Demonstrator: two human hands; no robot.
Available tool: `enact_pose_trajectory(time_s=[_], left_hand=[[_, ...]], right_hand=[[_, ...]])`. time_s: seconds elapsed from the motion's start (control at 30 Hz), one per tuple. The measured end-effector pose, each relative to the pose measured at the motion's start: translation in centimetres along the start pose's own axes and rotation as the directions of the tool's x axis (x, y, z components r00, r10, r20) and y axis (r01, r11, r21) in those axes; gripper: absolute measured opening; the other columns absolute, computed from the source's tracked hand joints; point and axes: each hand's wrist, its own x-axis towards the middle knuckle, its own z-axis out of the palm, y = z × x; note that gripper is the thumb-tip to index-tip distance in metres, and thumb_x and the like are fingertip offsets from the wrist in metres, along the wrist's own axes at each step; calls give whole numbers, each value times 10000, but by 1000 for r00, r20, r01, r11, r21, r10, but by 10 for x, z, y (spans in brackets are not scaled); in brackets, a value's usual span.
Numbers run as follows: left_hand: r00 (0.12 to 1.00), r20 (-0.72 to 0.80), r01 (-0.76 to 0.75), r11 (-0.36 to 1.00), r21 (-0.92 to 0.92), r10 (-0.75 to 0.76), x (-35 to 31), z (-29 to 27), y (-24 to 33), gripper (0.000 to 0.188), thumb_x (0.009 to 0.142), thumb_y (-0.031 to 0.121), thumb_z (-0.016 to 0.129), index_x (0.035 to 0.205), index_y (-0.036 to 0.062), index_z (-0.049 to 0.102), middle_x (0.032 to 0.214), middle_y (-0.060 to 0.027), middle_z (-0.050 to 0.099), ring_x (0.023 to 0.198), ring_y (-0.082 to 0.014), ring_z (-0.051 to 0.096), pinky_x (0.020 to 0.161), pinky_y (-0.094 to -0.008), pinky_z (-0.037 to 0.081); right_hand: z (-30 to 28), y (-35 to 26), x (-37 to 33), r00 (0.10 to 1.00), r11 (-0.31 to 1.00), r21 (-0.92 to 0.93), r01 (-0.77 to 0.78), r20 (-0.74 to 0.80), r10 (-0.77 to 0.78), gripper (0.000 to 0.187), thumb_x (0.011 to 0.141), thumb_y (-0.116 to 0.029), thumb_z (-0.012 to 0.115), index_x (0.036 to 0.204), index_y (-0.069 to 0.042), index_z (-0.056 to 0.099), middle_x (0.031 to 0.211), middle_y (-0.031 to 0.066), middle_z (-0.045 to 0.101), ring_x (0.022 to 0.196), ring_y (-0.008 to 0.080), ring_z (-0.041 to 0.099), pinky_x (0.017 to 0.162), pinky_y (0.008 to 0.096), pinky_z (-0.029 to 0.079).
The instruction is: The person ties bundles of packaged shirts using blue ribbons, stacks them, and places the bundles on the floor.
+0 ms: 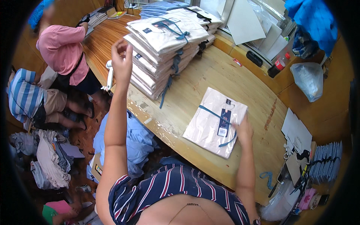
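A folded pale pink shirt (200, 127) in a clear bag lies on the wooden table (258, 86), with a dark tag (224, 122) and a blue-green ribbon (210, 112) across it. At its right edge, my right hand (245, 131) has its fingers closed over the side, slightly blurred. My left hand (123, 62) is raised beside a tall stack of bagged shirts (157, 56), its fingers bent but apart, with nothing in them. More blue-green ribbon (175, 62) hangs down the side of that stack.
Blue folded shirts (161, 8) stand behind the stack. A cola bottle (279, 65) and a black case (254, 58) sit on the ledge. Scissors and papers (296, 161) lie at right. Blue cloth (127, 138) is heaped below the table. Two people (62, 48) are at left.
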Motion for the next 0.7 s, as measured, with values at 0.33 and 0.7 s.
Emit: enact_pose_trajectory(time_s=[0.33, 0.7], left_hand=[[943, 222, 138, 899, 416, -247, 124, 32, -81, 546, 688, 390, 563, 1040, -16, 462, 962, -211, 534, 900, -289, 521, 779, -317, 392], [958, 285, -41, 974, 223, -25, 83, 16, 4, 403, 755, 411, 515, 856, 21, 535, 576, -84, 573, 550, -147, 576, 504, -249, 420]], right_hand=[[13, -280, 129, 800, -126, 865, -486, 383, -462, 597, 738, -361, 570, 1126, 33, 345, 1072, 193, 458, 947, 289, 485, 827, 366, 404], [-25, -106, 58, 914, -262, 942, -208, 91, -396, 489, 764, -164, 495, 1173, 10, 292, 1079, 175, 470, 934, 279, 513, 790, 406, 440]])
